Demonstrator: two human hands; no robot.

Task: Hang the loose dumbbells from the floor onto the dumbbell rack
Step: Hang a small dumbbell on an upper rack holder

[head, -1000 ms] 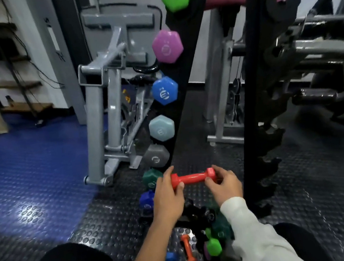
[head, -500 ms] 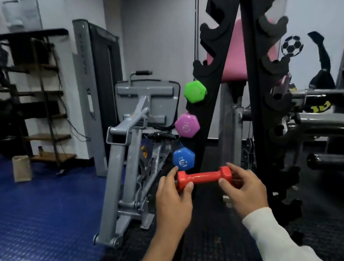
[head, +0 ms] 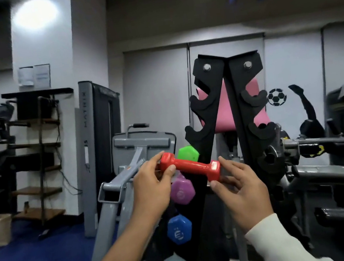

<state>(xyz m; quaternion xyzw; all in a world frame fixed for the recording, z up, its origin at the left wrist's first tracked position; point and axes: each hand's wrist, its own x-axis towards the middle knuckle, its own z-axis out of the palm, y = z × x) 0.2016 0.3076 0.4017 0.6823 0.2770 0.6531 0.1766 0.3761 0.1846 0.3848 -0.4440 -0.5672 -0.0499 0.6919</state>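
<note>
Both hands on the red dumbbell (head: pixel 190 167), centre frame: left hand (head: pixel 152 187) pinches its upper-left head, right hand (head: pixel 241 189) grips the lower-right head, bar tilted down to the right. It's held in front of the black dumbbell rack (head: pixel 232 109), just beside the green dumbbell (head: pixel 188 153); purple (head: pixel 182 191) and blue (head: pixel 179 229) dumbbells hang lower down.

The left hand (head: pixel 152 189) and its forearm are seen bare, with no sleeve up to the frame edge. The right hand (head: pixel 244 193) is followed by a long off-white sleeve (head: pixel 278 245), closed at the wrist and slightly wrinkled
</note>
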